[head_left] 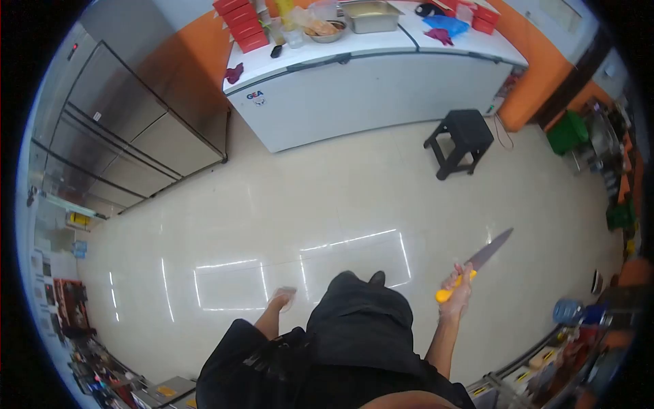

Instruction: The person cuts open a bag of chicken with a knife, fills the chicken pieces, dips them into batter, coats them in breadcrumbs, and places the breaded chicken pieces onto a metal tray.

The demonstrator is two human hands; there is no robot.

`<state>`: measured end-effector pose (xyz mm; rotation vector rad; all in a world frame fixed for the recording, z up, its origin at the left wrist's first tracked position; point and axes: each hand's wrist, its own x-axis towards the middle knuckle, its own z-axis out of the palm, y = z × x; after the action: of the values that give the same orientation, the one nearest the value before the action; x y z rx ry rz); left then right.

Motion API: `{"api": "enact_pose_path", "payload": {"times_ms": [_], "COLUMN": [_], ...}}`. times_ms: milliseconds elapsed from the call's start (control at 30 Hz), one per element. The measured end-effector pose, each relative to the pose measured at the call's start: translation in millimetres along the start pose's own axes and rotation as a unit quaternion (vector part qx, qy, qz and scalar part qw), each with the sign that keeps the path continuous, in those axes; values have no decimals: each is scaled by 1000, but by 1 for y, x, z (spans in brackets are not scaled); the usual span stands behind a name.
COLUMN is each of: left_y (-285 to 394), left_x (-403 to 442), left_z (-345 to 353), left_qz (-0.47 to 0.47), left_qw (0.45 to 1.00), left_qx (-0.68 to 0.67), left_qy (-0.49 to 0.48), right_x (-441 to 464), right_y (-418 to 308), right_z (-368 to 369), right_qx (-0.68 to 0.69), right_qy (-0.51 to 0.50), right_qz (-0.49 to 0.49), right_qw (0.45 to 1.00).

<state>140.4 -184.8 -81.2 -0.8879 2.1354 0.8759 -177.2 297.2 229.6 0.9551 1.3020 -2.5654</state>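
Observation:
My right hand (pixel 456 292), in what looks like a clear glove, is wrapped round the yellow handle of a large knife (pixel 490 250). The blade points up and to the right, over the floor. On the other side of my body, my left hand (pixel 283 298) hangs low over the tiles, also in a clear covering. It is small and blurred, so its fingers cannot be made out. Neither hand touches any furniture.
A white chest freezer (pixel 368 95) stands ahead, bearing red boxes (pixel 245 31), a metal tray (pixel 371 20) and a bowl (pixel 324 34). A black stool (pixel 463 136) stands before it. Steel refrigerators (pixel 122 116) are at left, a green bin (pixel 567 133) at right.

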Motion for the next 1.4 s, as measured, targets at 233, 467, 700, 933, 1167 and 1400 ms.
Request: {"api": "enact_pose_path", "payload": {"times_ms": [233, 467, 700, 933, 1167, 1400], "left_y": [85, 168, 447, 670, 743, 799], "left_x": [43, 262, 403, 375, 545, 571], "left_z": [38, -126, -495, -758, -934, -1000], "left_qz": [12, 213, 194, 413, 430, 176], "left_qw": [997, 963, 975, 823, 757, 772], "left_qx": [-67, -34, -10, -231, 222, 517], "left_qy": [-26, -163, 106, 313, 440, 325], "right_x": [104, 216, 287, 373, 479, 563], "right_y": [-5, 22, 26, 35, 48, 41], "right_z": [225, 374, 532, 680, 818, 919], "right_qx": [-207, -331, -366, -427, -435, -496], "right_qy": [-103, -216, -274, -318, -355, -407], "right_qz": [-8, 3, 50, 65, 113, 152], "right_qw": [973, 918, 888, 844, 820, 752]}}
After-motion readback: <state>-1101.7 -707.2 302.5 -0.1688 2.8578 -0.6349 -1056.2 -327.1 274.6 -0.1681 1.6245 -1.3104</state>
